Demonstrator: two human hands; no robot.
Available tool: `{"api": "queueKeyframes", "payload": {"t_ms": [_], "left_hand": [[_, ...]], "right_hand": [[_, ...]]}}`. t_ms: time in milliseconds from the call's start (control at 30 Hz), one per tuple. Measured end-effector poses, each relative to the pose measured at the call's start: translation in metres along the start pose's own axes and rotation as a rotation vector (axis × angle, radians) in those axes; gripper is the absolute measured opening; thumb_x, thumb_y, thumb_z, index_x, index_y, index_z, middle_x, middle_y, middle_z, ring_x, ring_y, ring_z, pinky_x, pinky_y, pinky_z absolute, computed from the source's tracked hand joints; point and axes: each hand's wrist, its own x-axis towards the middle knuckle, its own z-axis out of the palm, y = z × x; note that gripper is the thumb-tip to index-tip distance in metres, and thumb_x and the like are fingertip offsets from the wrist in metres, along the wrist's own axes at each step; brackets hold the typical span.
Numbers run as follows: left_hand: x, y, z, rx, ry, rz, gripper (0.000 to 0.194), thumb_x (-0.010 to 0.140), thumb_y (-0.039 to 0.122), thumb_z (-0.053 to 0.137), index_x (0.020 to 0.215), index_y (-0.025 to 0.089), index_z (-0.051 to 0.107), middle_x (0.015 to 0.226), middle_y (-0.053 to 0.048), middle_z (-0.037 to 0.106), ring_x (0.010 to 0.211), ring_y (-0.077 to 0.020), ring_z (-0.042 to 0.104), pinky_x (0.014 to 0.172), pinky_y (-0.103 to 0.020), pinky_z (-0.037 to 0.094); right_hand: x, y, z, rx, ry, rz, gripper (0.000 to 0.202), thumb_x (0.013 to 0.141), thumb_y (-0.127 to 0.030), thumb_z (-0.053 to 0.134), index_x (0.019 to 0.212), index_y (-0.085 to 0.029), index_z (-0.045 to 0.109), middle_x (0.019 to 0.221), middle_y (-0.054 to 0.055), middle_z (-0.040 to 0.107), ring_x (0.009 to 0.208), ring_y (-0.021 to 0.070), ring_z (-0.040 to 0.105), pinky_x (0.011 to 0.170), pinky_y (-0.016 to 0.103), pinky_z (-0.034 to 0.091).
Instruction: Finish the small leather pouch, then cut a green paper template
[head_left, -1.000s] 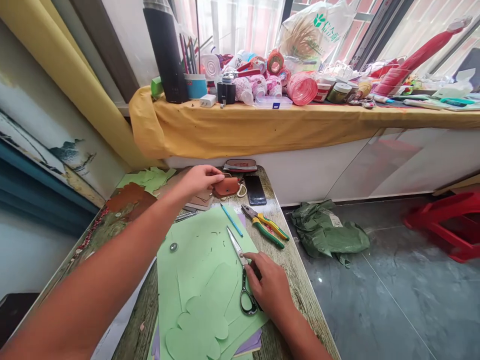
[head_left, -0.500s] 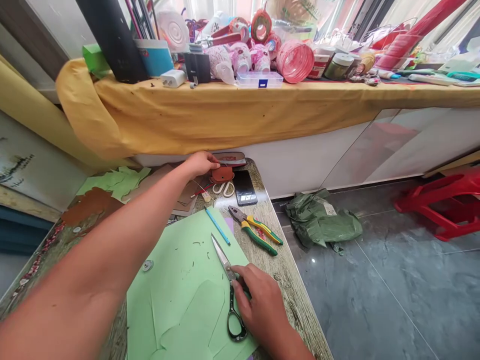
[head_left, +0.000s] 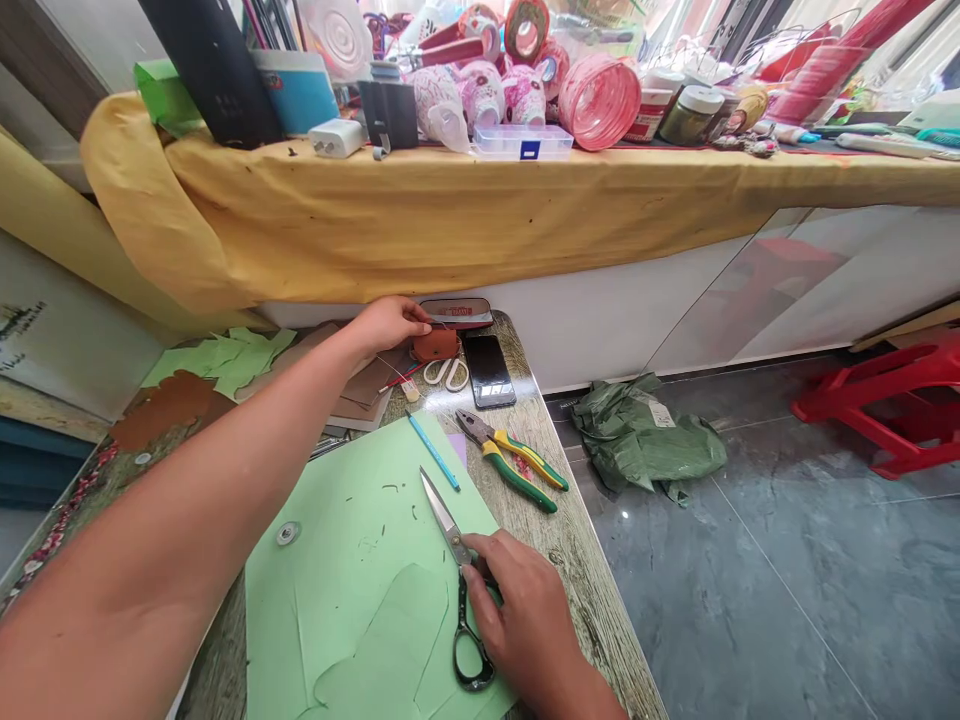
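Note:
My left hand (head_left: 396,322) reaches to the far end of the table, its fingers closed on the upper left edge of a small brown leather pouch (head_left: 436,346). My right hand (head_left: 521,605) holds black-handled scissors (head_left: 453,540), blades together and pointing away from me. Those scissors rest over green paper sheets (head_left: 337,590), where a blue pen (head_left: 435,452) and a small round metal disc (head_left: 287,533) also lie. White-handled scissors (head_left: 447,375) are just in front of the pouch. A glasses case or similar long tin (head_left: 457,312) sits behind it.
Green-and-yellow pliers (head_left: 514,460) and a black phone (head_left: 489,370) lie along the table's right edge. Brown sheets (head_left: 169,410) and green scraps (head_left: 225,358) are at the far left. A dark green bag (head_left: 645,435) and red stool (head_left: 892,400) stand on the floor.
The pouch has shifted slightly to the left together with my left hand. My right hand stays on the scissors, and the view has tilted a little.

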Motion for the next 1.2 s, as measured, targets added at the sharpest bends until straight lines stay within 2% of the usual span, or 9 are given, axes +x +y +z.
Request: {"api": "queueKeyframes", "payload": {"t_ms": [267,567,733,833,967,1200], "left_hand": [[0.002,0.006,0.002,0.043,-0.030,0.052,0.040,0.054,0.038,0.095,0.086,0.024,0.077,0.088,-0.004,0.082,0.090,-0.0274,0.076,0.081,-0.036,0.057],[-0.004,0.009,0.005,0.106,-0.061,0.112,0.037,0.058,0.036,0.089,0.091,0.024,0.079,0.096,-0.003,0.084,0.096,-0.0272,0.076,0.088,-0.036,0.058],[-0.004,0.017,0.010,0.222,-0.054,0.181,0.031,0.063,0.035,0.087,0.091,0.025,0.080,0.099,-0.003,0.084,0.097,-0.0278,0.075,0.086,-0.034,0.057],[-0.002,0.020,0.009,0.222,-0.087,0.181,0.023,0.067,0.035,0.084,0.088,0.025,0.081,0.096,-0.004,0.084,0.092,-0.0271,0.075,0.082,-0.033,0.056],[-0.001,0.020,0.006,0.236,-0.141,0.206,0.022,0.069,0.034,0.082,0.089,0.026,0.084,0.095,-0.004,0.084,0.090,-0.0264,0.074,0.081,-0.032,0.054],[-0.001,0.021,0.007,0.218,-0.131,0.184,0.020,0.068,0.032,0.081,0.087,0.027,0.082,0.094,-0.004,0.084,0.090,-0.0270,0.075,0.080,-0.033,0.056]], "right_hand": [[-0.002,0.002,0.001,0.008,-0.004,0.007,0.023,0.104,-0.019,0.059,0.124,-0.024,0.069,0.097,0.005,0.077,0.081,0.0246,0.072,0.072,0.034,0.049],[-0.001,0.001,0.000,0.004,-0.002,0.003,0.024,0.104,-0.019,0.059,0.125,-0.024,0.069,0.097,0.005,0.076,0.081,0.0236,0.071,0.072,0.033,0.049],[-0.001,0.000,-0.001,-0.003,-0.005,-0.002,0.024,0.104,-0.019,0.059,0.126,-0.024,0.069,0.096,0.004,0.076,0.081,0.0237,0.071,0.073,0.033,0.049],[-0.002,0.000,-0.001,0.003,-0.024,0.007,0.024,0.104,-0.019,0.058,0.125,-0.023,0.069,0.097,0.005,0.076,0.080,0.0240,0.071,0.073,0.034,0.049],[-0.002,0.001,-0.001,0.006,-0.035,0.013,0.024,0.105,-0.020,0.057,0.126,-0.022,0.069,0.098,0.006,0.076,0.080,0.0239,0.070,0.073,0.034,0.049],[-0.002,0.001,-0.002,0.017,-0.044,0.013,0.027,0.104,-0.018,0.058,0.129,-0.022,0.068,0.099,0.006,0.076,0.082,0.0246,0.069,0.074,0.035,0.049]]}}
